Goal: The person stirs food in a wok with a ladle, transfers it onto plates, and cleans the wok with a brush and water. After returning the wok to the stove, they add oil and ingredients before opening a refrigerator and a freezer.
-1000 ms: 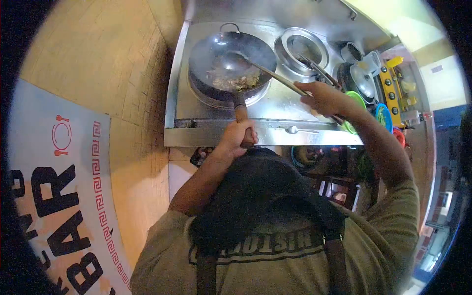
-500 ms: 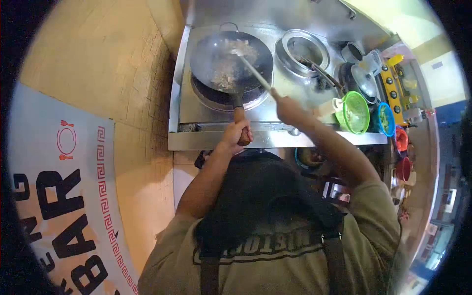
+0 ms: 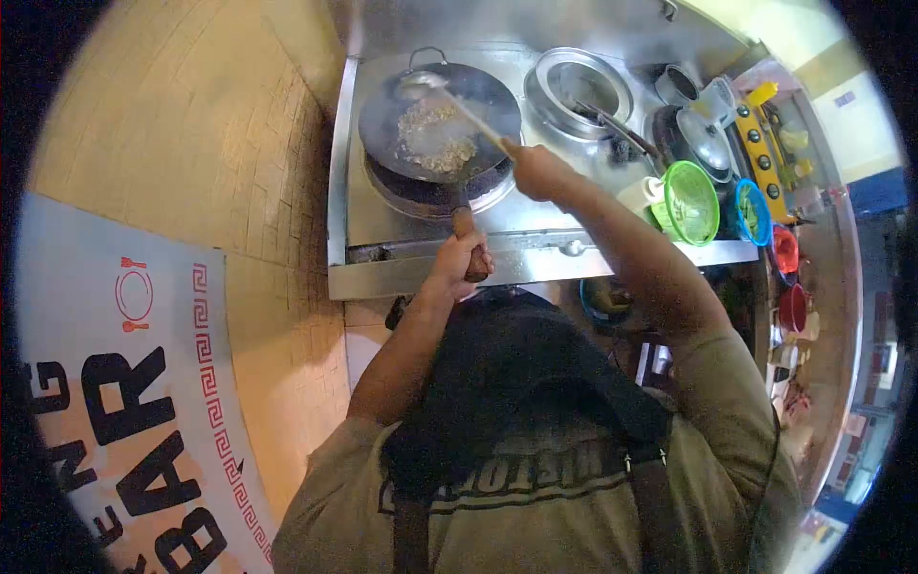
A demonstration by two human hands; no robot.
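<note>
My left hand is wrapped round the wooden handle of a dark wok, which rests on the stove burner. Small pale brown pieces of food lie in the wok, with haze or steam over them. My right hand grips the end of a long-handled cooking ladle. The ladle's metal bowl is over the far left part of the wok, beyond the food. Whether it touches the wok surface cannot be made out.
Right of the wok stands a metal pot, with a long-handled utensil leaning across it. Farther right are a lidded pan, a green basket and a blue basket. A wall borders the stove on the left.
The ladle's bowl has moved left and away from me, from above the food to the wok's far left side. My right hand has shifted left and slightly up; my left keeps its hold.
</note>
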